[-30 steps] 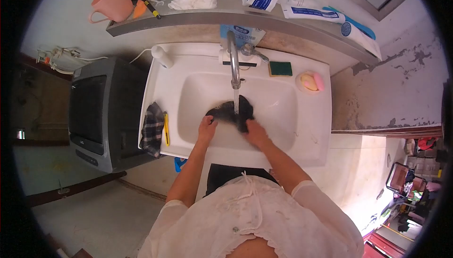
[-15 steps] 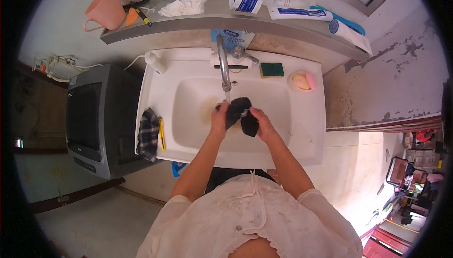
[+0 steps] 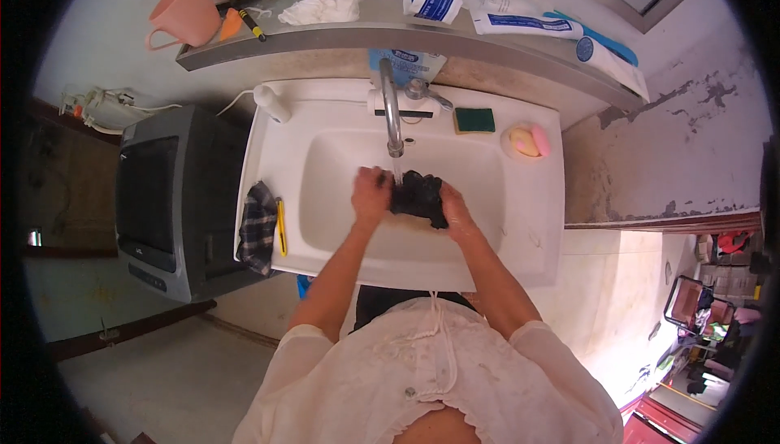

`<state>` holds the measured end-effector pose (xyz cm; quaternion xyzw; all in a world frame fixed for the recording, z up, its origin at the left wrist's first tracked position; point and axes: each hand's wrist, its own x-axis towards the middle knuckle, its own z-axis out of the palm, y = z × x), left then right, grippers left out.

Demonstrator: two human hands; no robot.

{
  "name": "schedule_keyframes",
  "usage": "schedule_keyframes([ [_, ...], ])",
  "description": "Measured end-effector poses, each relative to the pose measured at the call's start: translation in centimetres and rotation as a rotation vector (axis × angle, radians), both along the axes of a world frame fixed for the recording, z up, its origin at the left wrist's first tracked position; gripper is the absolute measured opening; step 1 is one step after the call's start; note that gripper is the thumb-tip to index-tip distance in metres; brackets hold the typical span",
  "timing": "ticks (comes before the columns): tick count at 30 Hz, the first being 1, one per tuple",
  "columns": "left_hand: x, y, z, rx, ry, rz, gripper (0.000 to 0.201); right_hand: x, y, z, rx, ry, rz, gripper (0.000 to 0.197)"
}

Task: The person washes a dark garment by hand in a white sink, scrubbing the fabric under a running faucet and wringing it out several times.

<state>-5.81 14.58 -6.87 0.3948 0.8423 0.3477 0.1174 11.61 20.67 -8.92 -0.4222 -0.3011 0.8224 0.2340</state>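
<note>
A wet, crumpled black cloth [image 3: 419,199] is stretched between my hands over the white sink basin [image 3: 325,225]. My left hand [image 3: 372,195] is closed on its left end, with a dark bit showing at the fingers. At the other end my right hand [image 3: 457,210] grips the cloth's right edge, thumb and fingers partly hidden by it. Water runs from the curved metal faucet [image 3: 392,111] just above and falls at the cloth's upper left part. What exact kind of cloth it is, I cannot tell.
A green-topped sponge [image 3: 474,121] and a soap dish with soap [image 3: 526,141] sit on the back right rim. At the left rim lie a checkered cloth [image 3: 258,229] and a yellow cutter [image 3: 281,226], with a white bottle [image 3: 271,104] behind. A shelf [image 3: 325,44] overhangs the back.
The cloth has gone from a folded, bent shape to a wider, spread one. My left hand has shifted slightly left, and the right hand slightly down. The whole view has shifted a little.
</note>
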Motion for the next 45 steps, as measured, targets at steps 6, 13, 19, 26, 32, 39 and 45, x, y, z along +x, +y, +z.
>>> schedule_keyframes([
  [6,-7.2,-2.7,-2.1,0.354,-0.297,0.254,0.019,3.6,3.9,2.3,0.361,-0.167,-0.014,0.014],
  [13,-3.1,-4.9,0.4,0.028,-0.224,0.007,0.022,5.1,1.4,-0.9,1.187,-0.63,0.445,0.025],
  [19,2.3,-2.3,2.6,0.161,-0.645,-0.419,0.019,-0.3,-1.1,-0.5,1.305,-0.649,0.455,0.021],
  [26,-1.9,-3.1,-3.5,0.119,-0.837,-0.283,0.027,-0.5,-0.1,6.9,0.557,-0.21,0.308,0.022],
  [32,1.7,-1.1,0.2,0.224,-0.742,-0.562,0.034,0.9,2.3,11.6,0.516,0.065,0.147,0.027],
  [39,-5.4,-1.0,0.7,0.31,-0.33,-0.189,0.015,4.7,5.1,10.1,0.365,-0.106,-0.084,0.022],
  [45,-5.8,-2.9,1.4,0.323,0.366,-0.177,0.016,5.3,3.5,-1.4,0.478,-0.669,-0.205,0.031],
])
